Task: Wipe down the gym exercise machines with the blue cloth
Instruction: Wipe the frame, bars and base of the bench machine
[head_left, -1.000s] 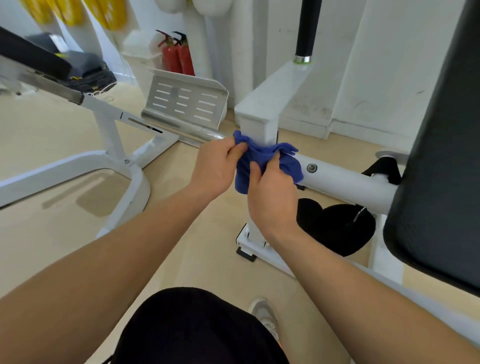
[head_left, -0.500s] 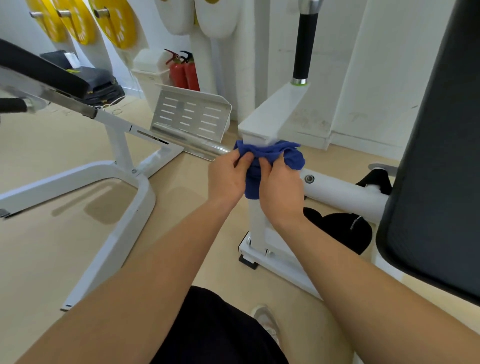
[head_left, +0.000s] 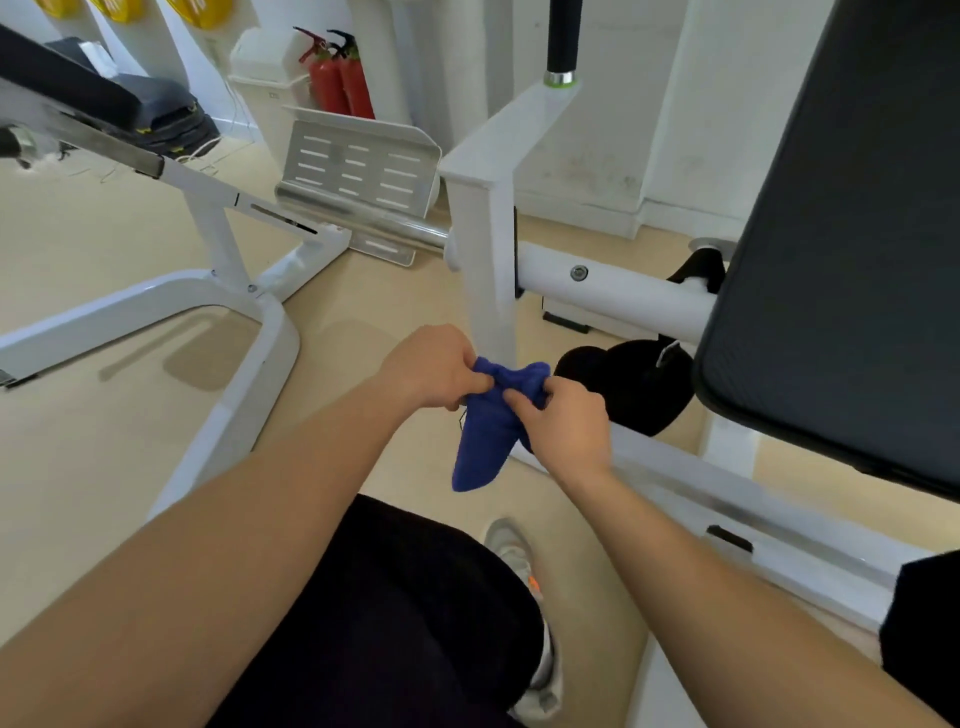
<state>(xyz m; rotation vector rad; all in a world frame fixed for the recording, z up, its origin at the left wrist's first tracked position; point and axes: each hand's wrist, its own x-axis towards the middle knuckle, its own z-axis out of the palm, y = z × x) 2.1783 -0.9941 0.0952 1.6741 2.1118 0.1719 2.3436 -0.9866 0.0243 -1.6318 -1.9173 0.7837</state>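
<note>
Mid-task, judged: left hand (head_left: 434, 371) and right hand (head_left: 569, 428) grips both pinch bunched blue terry cloth (head_left: 483, 441) low by white square metal post (head_left: 485, 249); black padded backrest (head_left: 841, 234) likely left to wipe

Head view, steeply downward, seemingly close.

both bare forearms reach forward and converge, bringing the hands close together. the left hand (head_left: 436, 370) is curled with knuckles up, its fingertips pinching the bunched top of the blue cloth (head_left: 480, 447). the right hand (head_left: 566, 423) pinches the same top from the other side with thumb and forefinger.
</note>
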